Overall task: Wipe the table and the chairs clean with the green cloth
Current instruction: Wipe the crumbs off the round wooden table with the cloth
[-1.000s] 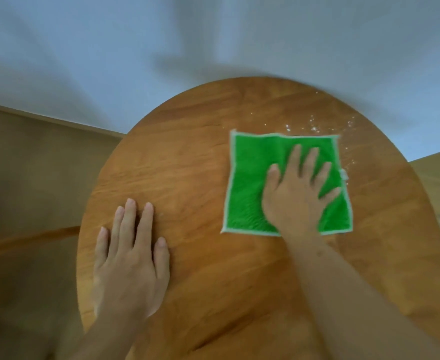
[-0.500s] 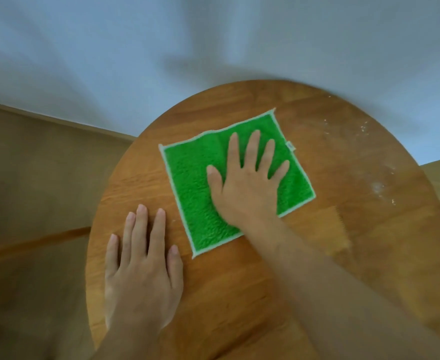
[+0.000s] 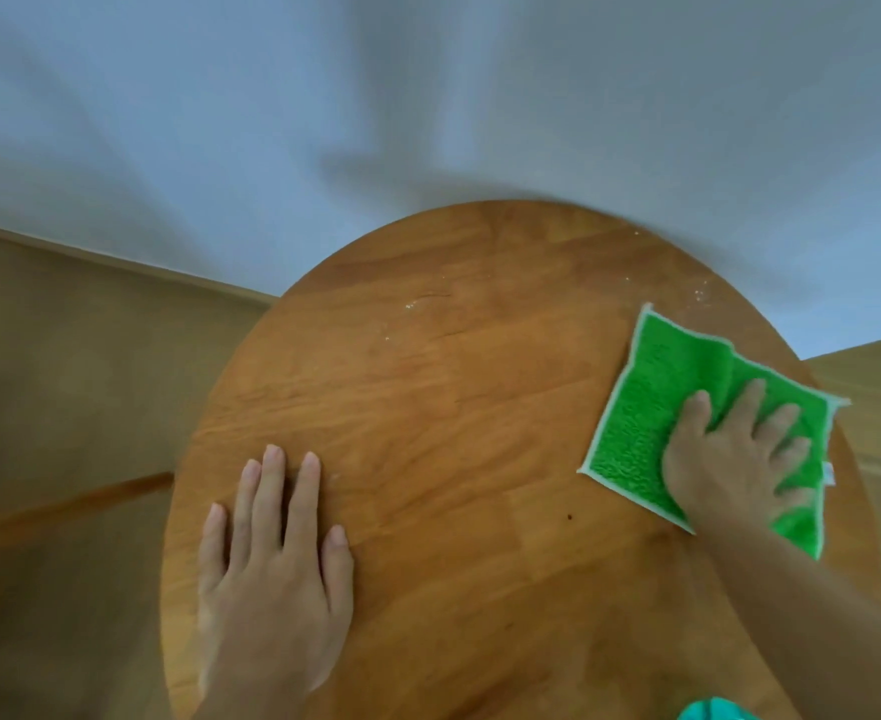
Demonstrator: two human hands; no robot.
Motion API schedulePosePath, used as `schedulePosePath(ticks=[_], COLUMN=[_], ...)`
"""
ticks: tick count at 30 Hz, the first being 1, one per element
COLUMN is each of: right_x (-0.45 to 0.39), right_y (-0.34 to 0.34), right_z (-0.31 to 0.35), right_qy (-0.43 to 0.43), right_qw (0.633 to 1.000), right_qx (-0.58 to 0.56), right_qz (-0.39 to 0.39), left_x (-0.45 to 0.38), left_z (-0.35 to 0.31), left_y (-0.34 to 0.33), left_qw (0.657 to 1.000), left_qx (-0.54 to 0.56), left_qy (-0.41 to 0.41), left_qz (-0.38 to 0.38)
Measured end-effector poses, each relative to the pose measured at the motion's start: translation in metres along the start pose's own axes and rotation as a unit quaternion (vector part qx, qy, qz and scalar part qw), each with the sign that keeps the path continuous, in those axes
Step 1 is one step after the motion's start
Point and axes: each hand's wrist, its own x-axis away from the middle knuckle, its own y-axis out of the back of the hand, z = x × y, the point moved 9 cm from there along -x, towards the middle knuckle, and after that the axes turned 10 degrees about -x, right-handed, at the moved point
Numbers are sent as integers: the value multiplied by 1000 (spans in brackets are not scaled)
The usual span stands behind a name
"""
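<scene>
Right hand point(image 3: 734, 454) spread flat, fingers splayed, pressing down on the green cloth point(image 3: 651, 407) at the right edge of the round wooden table point(image 3: 454, 407). Cloth bunched into a ridge between thumb and forefinger; its near-right corner hangs just past the table rim. Left hand point(image 3: 272, 563) lies flat and open on the near-left of the table, fingers close together, holding nothing, likely bracing.

Cloth: thin terry square with pale stitched border. Judged light, soft, limp; folds and creeps under a pushing palm, so it wants broad downward pressure rather than a pinch. Best hold is the whole palm over its middle, fingers fanned toward the leading edge to keep it flat. The overhanging corner could drag off the rim.

White specks point(image 3: 701, 296) sit on the far-right of the table just beyond the cloth; fainter specks point(image 3: 410, 305) far-centre. Table wiping appears under way, not finished. No chairs identifiable in view.
</scene>
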Motion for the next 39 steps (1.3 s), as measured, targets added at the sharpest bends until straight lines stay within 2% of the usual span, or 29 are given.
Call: schedulePosePath(ticks=[3,6,8,12,14,16,20,22,24,25,27,30,32,34,36,39], right_x=[-13,-35,-45,-15,27,81,191,219,207,188,130,34,-13,-30,-25,3], right_y=[5,3,-5,-35,-56,-78,-113,-118,-111,-105,-91,-54,-28,-18,-21,-43], right_z=[-2,24,58,154,197,228,243,234,233,233,231,187,142,121,128,171], right_qy=[-46,-61,-5,180,285,391,565,626,644,634,570,406,284,208,175,202], right_qw=[999,998,999,982,954,911,800,745,729,741,800,907,956,976,983,978], right_qx=[1,12,32,51,69,90,124,126,108,101,101,76,44,28,23,33], right_qz=[-20,-24,-11,35,65,92,160,192,205,197,160,83,59,51,44,46], left_x=[0,0,-1,-2,-3,-3,-4,-2,-2,-3,-5,-4,-5,-5,-4,-4], left_z=[-1,-2,-1,-2,-2,-2,0,0,0,0,1,2,0,1,0,-1], left_y=[2,1,1,3,5,5,3,2,1,1,0,-3,-4,-3,-2,-2], left_qw=[1000,1000,1000,1000,1000,1000,1000,1000,1000,1000,1000,999,999,999,999,999], left_qx=[7,3,0,-4,-3,-3,-6,-5,-4,-1,-1,-7,-9,-11,-15,-11], left_qy=[5,-2,-2,-2,2,3,6,4,5,4,-3,0,-3,-4,-7,-10], left_qz=[-17,-24,-28,-23,-17,-12,-10,-15,-13,-7,8,31,36,34,33,35])
